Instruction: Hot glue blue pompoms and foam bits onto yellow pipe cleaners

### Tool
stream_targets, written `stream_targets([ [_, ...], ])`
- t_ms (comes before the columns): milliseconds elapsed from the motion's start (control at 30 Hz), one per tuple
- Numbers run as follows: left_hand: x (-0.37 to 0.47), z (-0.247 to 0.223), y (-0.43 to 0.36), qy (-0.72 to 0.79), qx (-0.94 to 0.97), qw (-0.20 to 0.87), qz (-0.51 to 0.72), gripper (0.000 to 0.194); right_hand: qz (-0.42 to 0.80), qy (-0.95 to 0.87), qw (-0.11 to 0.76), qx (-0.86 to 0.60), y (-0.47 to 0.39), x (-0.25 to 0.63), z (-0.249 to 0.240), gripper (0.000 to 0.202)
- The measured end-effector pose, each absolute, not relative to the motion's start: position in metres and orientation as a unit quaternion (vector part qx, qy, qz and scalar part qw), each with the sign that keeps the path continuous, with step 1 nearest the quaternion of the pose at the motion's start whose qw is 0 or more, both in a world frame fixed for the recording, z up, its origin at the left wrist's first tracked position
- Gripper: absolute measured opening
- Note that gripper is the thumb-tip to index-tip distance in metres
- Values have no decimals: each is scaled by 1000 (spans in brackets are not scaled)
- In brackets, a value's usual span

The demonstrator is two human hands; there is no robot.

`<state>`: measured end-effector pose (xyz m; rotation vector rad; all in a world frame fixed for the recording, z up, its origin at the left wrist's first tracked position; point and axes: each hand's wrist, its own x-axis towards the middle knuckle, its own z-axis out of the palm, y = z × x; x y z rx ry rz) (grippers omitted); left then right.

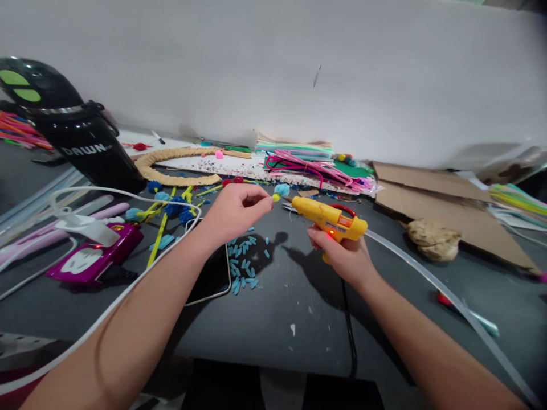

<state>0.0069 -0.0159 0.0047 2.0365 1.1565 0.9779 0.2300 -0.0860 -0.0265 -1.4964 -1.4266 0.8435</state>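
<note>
My left hand (237,213) pinches a small craft flower (281,191) with light-blue petals and a yellow-green base between thumb and fingertips. A yellow hot glue gun (318,212), its red light lit, is gripped in my right hand (346,256). The gun's nozzle points left at the flower, close to it; I cannot tell whether they touch. A long clear glue stick (410,265) sticks out of the gun's back end and bends down to the right. Below my left hand, many loose light-blue petal pieces (243,267) lie on the grey table beside a phone (211,276).
A black bottle (81,131) stands at the left behind a purple power adapter (94,259) and white cables. Blue flowers on yellow-green stems (171,208), a tan ring (147,165), pink pipe cleaners (305,168), cardboard (440,208) and a stone-like lump (433,239) lie around.
</note>
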Motion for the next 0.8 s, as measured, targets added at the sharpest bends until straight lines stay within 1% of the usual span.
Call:
stream_targets([
  [300, 8, 6, -17, 446, 764, 304, 353, 25, 326, -597, 424, -598, -87, 227, -22, 20],
  [800, 9, 10, -20, 457, 756, 323, 340, 28, 306, -608, 410, -607, -88, 227, -22, 22],
])
